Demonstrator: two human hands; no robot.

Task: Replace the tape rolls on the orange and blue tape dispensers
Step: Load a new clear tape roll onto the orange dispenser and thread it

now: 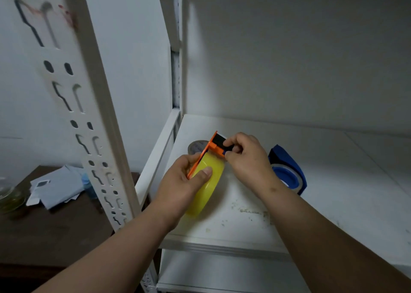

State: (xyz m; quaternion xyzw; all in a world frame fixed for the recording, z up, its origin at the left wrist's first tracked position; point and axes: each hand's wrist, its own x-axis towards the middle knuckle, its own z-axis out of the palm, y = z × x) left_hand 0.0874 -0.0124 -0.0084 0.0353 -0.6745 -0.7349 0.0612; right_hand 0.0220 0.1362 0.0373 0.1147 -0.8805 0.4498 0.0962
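Observation:
My left hand [185, 181] grips the orange tape dispenser [206, 152] with a yellowish tape roll [208, 190] mounted in it, thumb pressed on the roll's side. My right hand [246, 157] pinches the dispenser's black cutter end [219, 142] with curled fingers. Both are held just above the white shelf [322, 181]. The blue tape dispenser [287, 170] with a roll in it stands on the shelf behind my right wrist, partly hidden. A grey roll [196, 146] lies flat behind the orange dispenser.
A white slotted shelf upright [93, 126] stands close at the left. Beyond it a dark wooden table [55, 221] carries papers [57, 188] and a glass jar [9, 197]. The shelf front has dirt specks [251, 211]. A lower shelf shows beneath.

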